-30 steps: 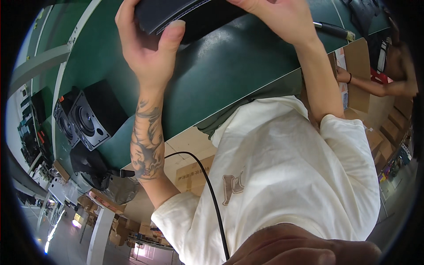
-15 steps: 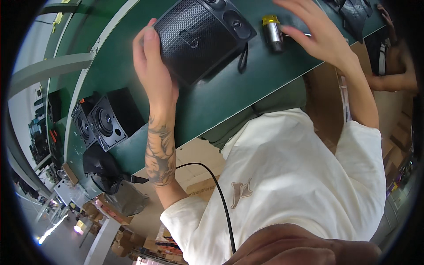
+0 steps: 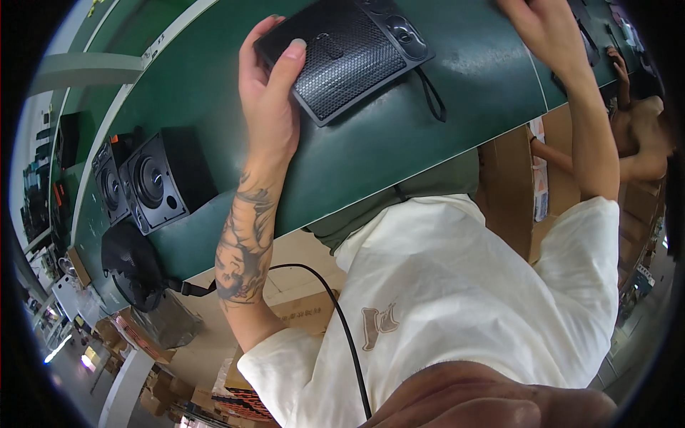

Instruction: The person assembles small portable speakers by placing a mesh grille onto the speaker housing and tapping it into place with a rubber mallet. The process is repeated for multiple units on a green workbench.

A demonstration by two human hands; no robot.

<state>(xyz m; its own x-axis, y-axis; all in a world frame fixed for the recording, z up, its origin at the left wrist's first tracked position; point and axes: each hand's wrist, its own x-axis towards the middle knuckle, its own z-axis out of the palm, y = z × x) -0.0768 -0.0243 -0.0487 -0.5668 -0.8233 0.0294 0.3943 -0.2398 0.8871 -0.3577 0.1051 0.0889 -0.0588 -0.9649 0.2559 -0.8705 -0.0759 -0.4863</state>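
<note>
My left hand [image 3: 270, 100] grips the left end of a black portable speaker [image 3: 357, 60], the thumb over its front grille and the fingers behind. The speaker is tilted above the green table. A dark oval control panel [image 3: 405, 37] sits at its right end, and a black wrist strap [image 3: 435, 100] hangs from that end. At the top edge, to the right of the speaker, is my right hand [image 3: 549, 36]. Its fingers are mostly cut off by the picture's edge, so what they do is hidden.
Two black boxy speakers [image 3: 160, 178] stand on the green table [image 3: 349, 171] at the left. A black bag [image 3: 128, 260] with a strap lies at its left edge. Another person's hand [image 3: 618, 64] is at the far right. Cardboard boxes [image 3: 503, 178] stand below the table.
The portable speaker has turned and shifted slightly right in my left hand. My right hand has moved up and right. The yellow-and-silver cylinder beside it has gone from view.
</note>
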